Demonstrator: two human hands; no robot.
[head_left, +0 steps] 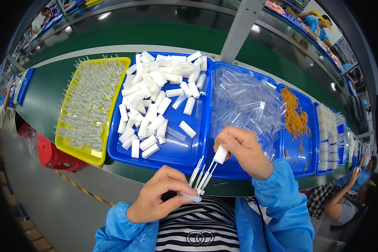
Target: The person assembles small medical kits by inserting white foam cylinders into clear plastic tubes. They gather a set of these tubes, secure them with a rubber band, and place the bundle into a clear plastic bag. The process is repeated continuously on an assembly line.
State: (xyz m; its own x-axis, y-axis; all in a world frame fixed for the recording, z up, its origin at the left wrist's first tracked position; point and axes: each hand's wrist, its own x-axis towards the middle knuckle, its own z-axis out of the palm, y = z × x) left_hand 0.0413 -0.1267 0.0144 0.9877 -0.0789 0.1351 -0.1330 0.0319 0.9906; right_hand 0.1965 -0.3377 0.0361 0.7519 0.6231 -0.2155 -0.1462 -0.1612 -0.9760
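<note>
Pinched between the thumb and fingers of my left hand (168, 191) is the base of a small translucent plastic part with several thin upright prongs (202, 178). My right hand (243, 150) grips a short white cylinder (221, 155), tilted, its lower end at the tip of one prong. Whether the prong enters the cylinder is too small to tell. Beyond my hands, a blue tray (172, 156) holds a heap of like white cylinders (149, 90). To its right, another blue tray (229, 168) is piled with clear plastic tubes (248, 101).
On the left stands a yellow tray (97, 159) full of pronged translucent parts (88, 101). Orange rubber bands (295, 111) lie in a blue tray (303, 166) at right. A metal post (239, 33) rises behind the trays. A red stool (54, 153) is at lower left. Co-workers sit at far right.
</note>
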